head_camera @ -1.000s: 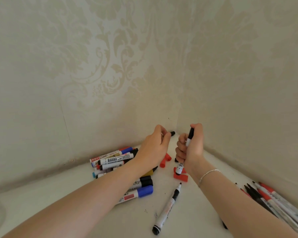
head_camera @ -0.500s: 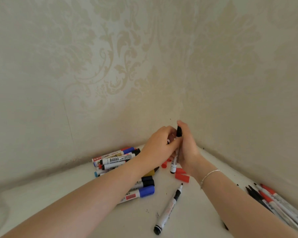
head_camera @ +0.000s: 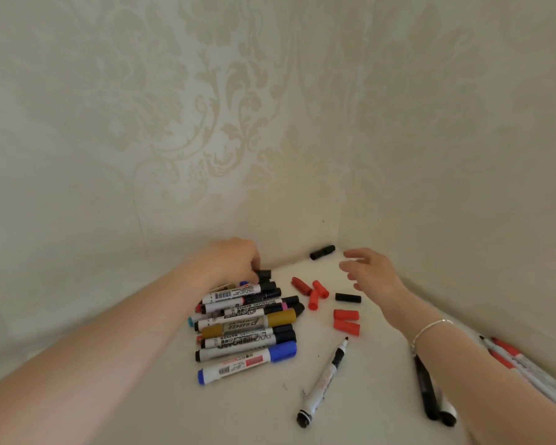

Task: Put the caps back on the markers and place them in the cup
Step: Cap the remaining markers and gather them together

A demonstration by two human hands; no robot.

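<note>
Head view: left hand (head_camera: 235, 261) curled down over the far end of the capped marker pile (head_camera: 247, 322), fingertips on a black cap (head_camera: 264, 273); can't tell if it's actually pinched. Right hand (head_camera: 371, 273) hovers empty, fingers loosely spread, above loose red caps (head_camera: 345, 321) and a black cap. Uncapped marker (head_camera: 325, 380) lies alone on the white table (head_camera: 142, 406). Cup not visible.

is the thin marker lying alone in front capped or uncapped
Uncapped. The thin marker lies flat on the table with its dark tip bare, pointing toward the loose red caps.
</note>
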